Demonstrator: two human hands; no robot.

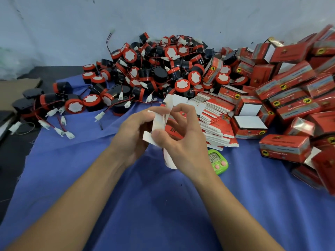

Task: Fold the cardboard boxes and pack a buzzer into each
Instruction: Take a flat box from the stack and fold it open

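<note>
Both hands hold one flat cardboard box (159,122) above the blue cloth (145,205). The left hand (133,136) pinches its white flaps and the right hand (182,144) curls around its red side. The buzzers (154,69) lie heaped behind, and the folded boxes (290,87) are piled on the right.

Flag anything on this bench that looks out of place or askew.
One red box sits tilted in the buzzer pile, apart from the heap of boxes. A green timer lies beside the flat box stack, unrelated to packing. Nothing looks damaged.
</note>
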